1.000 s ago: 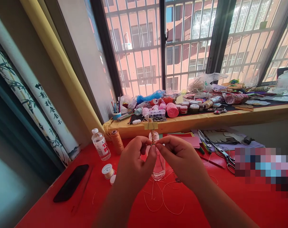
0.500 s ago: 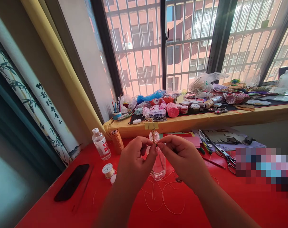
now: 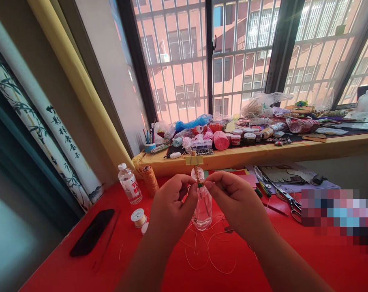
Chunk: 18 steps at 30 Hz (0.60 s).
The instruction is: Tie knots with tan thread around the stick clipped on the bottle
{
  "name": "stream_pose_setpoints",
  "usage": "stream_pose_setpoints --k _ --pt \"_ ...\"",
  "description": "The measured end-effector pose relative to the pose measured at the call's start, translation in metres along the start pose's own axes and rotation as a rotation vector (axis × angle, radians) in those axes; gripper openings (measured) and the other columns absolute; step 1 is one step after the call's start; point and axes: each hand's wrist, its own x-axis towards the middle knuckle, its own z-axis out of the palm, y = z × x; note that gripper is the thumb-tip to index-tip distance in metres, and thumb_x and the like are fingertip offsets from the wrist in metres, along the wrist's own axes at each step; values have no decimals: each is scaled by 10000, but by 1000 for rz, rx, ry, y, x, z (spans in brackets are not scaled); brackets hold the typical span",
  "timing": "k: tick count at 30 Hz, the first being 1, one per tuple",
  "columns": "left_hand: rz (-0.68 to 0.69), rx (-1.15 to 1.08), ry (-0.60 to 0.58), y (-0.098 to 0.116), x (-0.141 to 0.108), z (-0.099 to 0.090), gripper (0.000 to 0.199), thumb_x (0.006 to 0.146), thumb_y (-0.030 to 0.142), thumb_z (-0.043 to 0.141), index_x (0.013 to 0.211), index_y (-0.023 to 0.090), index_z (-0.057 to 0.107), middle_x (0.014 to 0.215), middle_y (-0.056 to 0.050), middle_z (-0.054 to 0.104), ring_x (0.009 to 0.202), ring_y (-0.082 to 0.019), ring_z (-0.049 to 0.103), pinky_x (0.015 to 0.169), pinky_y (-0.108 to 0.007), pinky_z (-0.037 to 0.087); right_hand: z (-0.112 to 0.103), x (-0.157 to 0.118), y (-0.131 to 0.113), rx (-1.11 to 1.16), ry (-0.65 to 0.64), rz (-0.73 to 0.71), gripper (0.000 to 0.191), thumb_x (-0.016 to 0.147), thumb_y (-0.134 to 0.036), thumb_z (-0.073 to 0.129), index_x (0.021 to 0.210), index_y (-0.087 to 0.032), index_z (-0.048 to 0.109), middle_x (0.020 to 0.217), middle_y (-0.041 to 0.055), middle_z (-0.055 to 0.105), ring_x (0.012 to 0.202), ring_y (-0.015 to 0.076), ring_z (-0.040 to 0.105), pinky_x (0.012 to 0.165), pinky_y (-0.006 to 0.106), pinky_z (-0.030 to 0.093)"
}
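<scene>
A yellow clip (image 3: 194, 159) stands at the mouth of a clear glass bottle (image 3: 202, 211), with a thin braided cord (image 3: 197, 173) hanging from it. My left hand (image 3: 174, 207) pinches at the cord's lower end, thumb against forefinger. On the other side my right hand (image 3: 235, 200) is closed in a pinch on a thin thread. A small green bit shows between the fingertips. Loose thin threads (image 3: 208, 259) trail and loop on the red table below the bottle.
A plastic bottle (image 3: 129, 184), an orange thread cone (image 3: 150, 181), a white spool (image 3: 138, 218) and a black phone (image 3: 93, 232) are on the left. Scissors (image 3: 289, 198) lie at right. Craft supplies crowd the windowsill (image 3: 257, 152).
My right hand has moved slightly right, away from my left fingertips. The gap between the hands is wider, and the green bit now shows there.
</scene>
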Motion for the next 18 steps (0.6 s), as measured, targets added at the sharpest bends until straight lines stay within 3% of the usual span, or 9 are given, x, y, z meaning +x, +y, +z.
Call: stream_pose_setpoints --k 8,18 --pt "80 40 49 2 -4 3 105 890 227 601 873 215 703 600 60 546 511 -104 451 489 -221 349 4 -3 -4 -2 0 12 193 847 -396 679 803 -208 687 555 -76 353 476 98 278 417 236 202" --pt "-13 45 79 3 -2 3 136 881 308 650 836 215 739 531 83 440 485 -99 398 477 -228 304 0 -5 -3 -138 -1 -34 159 879 -342 635 824 -228 732 519 -83 369 416 93 332 415 253 278"
